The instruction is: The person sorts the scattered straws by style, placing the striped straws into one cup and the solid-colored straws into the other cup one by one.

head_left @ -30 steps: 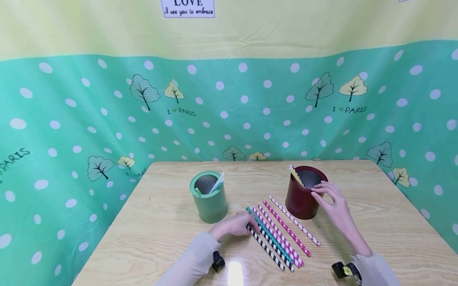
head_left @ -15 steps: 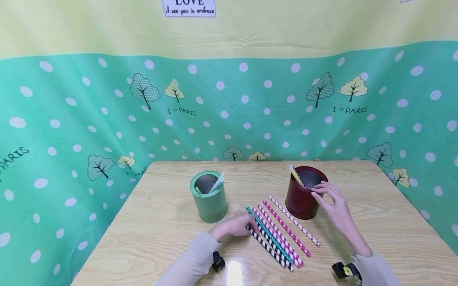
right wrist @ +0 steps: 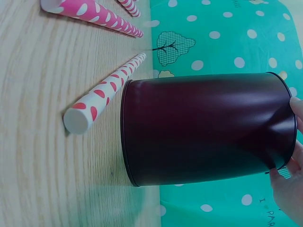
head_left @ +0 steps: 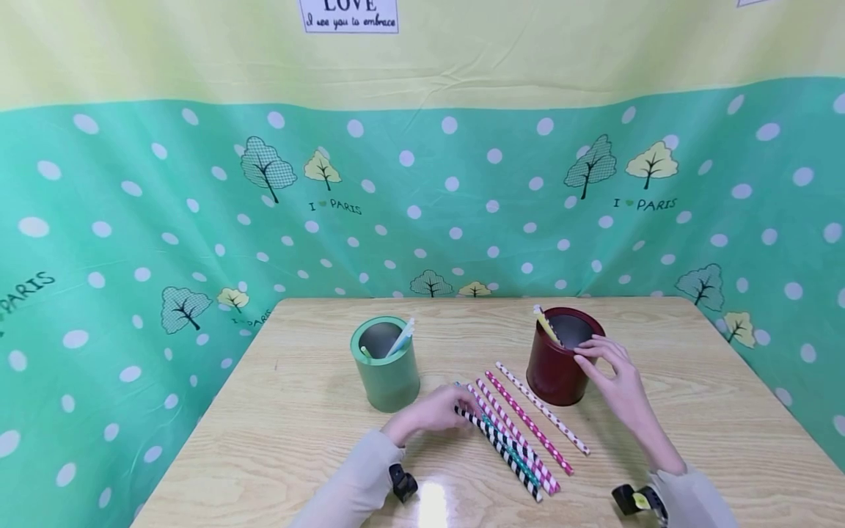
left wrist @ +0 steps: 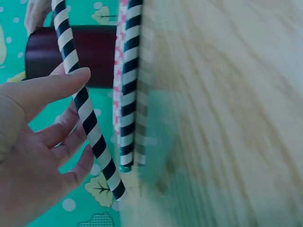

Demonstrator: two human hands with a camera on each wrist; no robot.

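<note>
Black-and-white striped straw point(left wrist: 92, 118) in the left hand point(head_left: 437, 412), pinched by the thumb against loosely bent fingers; slanting beside a second black-and-white straw point(left wrist: 129, 94) lying on the wood-grain tabletop point(head_left: 264, 440). Next along, side by side: pink-and-white striped straws point(head_left: 493, 400), a magenta dotted straw point(head_left: 529, 422) and a white straw with red dots point(head_left: 543, 408). Just beyond, upright, a dark red can point(head_left: 554, 378), gripped at the rim by curled fingers and thumb of the right hand point(head_left: 618, 374). Well apart, leftward, an upright green can point(head_left: 391, 385).
</note>
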